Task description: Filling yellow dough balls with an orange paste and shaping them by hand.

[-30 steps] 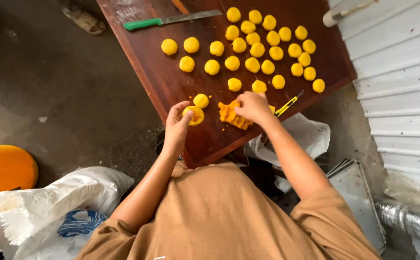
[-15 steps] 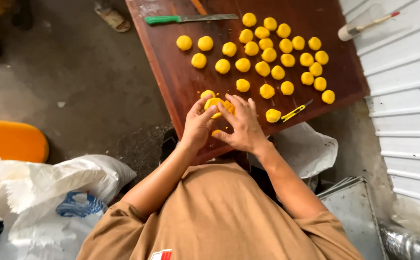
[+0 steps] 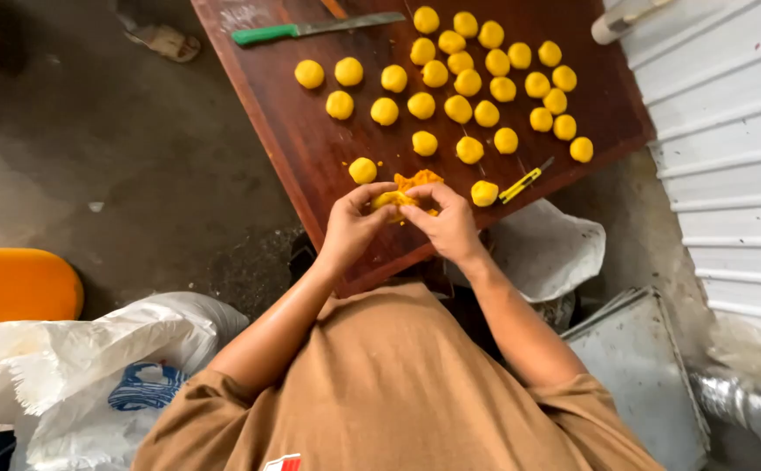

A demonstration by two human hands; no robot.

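- Since half a second ago, both hands sit lower on the tabletop [image 3: 311, 148], closer together.
- Left hand [image 3: 352, 228] and right hand [image 3: 448, 225] both clench one dough lump [image 3: 395, 201], pinched between their fingertips.

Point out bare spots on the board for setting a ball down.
Free: the wood between the green-handled knife and the left balls, and the strip along the board edge left of the left hand. Crowded: the ball cluster toward the right, and around the yellow tool.
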